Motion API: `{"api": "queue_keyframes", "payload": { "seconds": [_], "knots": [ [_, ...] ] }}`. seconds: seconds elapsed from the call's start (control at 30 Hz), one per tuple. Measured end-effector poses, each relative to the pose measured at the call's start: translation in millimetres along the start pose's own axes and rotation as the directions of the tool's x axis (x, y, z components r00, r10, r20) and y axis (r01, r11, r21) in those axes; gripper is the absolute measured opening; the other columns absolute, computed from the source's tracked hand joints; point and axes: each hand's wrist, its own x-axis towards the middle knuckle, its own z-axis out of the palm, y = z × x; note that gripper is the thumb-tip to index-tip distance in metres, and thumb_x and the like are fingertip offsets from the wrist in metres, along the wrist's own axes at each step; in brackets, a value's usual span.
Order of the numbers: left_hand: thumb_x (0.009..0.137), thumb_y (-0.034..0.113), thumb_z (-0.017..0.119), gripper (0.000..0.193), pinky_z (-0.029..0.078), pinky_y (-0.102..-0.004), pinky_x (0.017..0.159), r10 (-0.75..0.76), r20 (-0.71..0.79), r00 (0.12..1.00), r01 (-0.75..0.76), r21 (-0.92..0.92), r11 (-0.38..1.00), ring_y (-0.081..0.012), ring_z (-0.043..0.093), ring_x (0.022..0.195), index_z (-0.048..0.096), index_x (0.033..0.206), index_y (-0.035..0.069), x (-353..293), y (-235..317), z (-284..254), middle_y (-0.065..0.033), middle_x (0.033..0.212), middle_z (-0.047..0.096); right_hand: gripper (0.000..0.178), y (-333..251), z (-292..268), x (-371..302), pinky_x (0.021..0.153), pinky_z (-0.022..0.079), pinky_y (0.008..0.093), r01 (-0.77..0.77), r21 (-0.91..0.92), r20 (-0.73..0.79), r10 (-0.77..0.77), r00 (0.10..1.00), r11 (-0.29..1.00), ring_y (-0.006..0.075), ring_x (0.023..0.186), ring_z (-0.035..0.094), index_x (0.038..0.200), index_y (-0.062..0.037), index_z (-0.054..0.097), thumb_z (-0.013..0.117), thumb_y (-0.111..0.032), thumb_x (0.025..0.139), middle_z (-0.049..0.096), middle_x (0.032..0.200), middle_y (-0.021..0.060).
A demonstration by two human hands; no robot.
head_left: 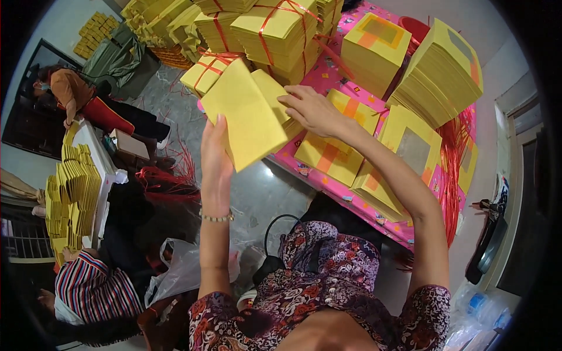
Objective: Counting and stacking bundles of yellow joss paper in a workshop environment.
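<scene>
My left hand (216, 149) grips a yellow paper packet (244, 120) by its near left edge, with the thumb on top. The packet is tilted above the table's left corner. Just right of it, my right hand (316, 112) has its fingers stretched out over a low stack of yellow paper (270, 93). Whether the fingertips touch that stack, I cannot tell. Part of the stack is hidden behind the held packet. A small bundle tied with red ribbon (205, 73) stands just beyond.
Tall tied yellow bundles (275, 35) stand at the back of the pink-covered table (287, 157). More yellow stacks (374, 50) and red ribbon strands (452, 169) are at right. Leftward, a person in orange (76, 90) and one in stripes (96, 286) work beside a white table (108, 169).
</scene>
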Motion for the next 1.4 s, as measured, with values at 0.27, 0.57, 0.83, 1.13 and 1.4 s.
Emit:
{"api": "queue_keyframes", "payload": {
  "seconds": [0.27,0.57,0.83,1.13,1.4],
  "knots": [
    [0.097,0.010,0.041,0.035,0.045,-0.0362,0.095,-0.053,-0.119,0.992,0.070,0.146,0.987,-0.0245,0.054,0.112,0.039,0.128,-0.004,70,-48,-22,-0.0140,0.126,0.051,0.041,12,19,-1,0.095,0.043,0.0418,-0.073,0.049,0.065,0.070,0.995,0.996,0.0353,0.117,0.046,0.120,-0.0045,0.052,0.057,-0.006,0.079,0.043,0.131,0.0158],
    [0.098,0.012,0.040,0.034,0.045,-0.0383,0.095,-0.122,-0.199,0.972,0.159,0.182,0.970,-0.0264,0.053,0.113,0.040,0.129,-0.003,89,-81,-33,-0.0145,0.127,0.051,0.034,33,7,9,0.090,0.042,0.0302,-0.293,0.708,0.191,0.225,0.956,0.643,0.0195,0.105,0.054,0.114,0.0009,0.058,0.043,-0.007,0.084,0.059,0.114,0.0109],
    [0.095,0.009,0.046,0.031,0.047,-0.0341,0.089,-0.055,-0.188,0.981,0.104,0.262,0.959,-0.0225,0.057,0.106,0.044,0.124,-0.002,90,-87,-33,-0.0130,0.120,0.056,0.031,39,17,20,0.071,0.047,0.0298,-0.528,0.636,0.247,0.500,0.830,0.563,0.0124,0.074,0.061,0.083,-0.0004,0.067,0.061,-0.031,0.082,0.067,0.079,0.0043],
    [0.092,0.006,0.050,0.032,0.045,-0.0323,0.089,0.003,-0.127,0.992,0.035,0.295,0.955,-0.0203,0.059,0.103,0.044,0.122,-0.005,92,-93,-42,-0.0131,0.117,0.058,0.032,46,25,17,0.074,0.048,0.0324,-0.552,0.560,0.209,0.540,0.816,0.618,0.0176,0.077,0.063,0.085,-0.0014,0.067,0.064,-0.031,0.075,0.067,0.081,0.0091],
    [0.090,0.004,0.053,0.031,0.046,-0.0313,0.087,0.037,-0.165,0.986,0.025,0.356,0.934,-0.0197,0.059,0.101,0.047,0.119,-0.005,93,-97,-41,-0.0136,0.115,0.059,0.046,36,23,27,0.088,0.046,0.0367,-0.308,0.408,-0.003,0.338,0.941,0.860,0.0287,0.101,0.059,0.121,-0.0007,0.051,0.056,-0.026,0.083,0.060,0.111,0.0158]
  ]
}}
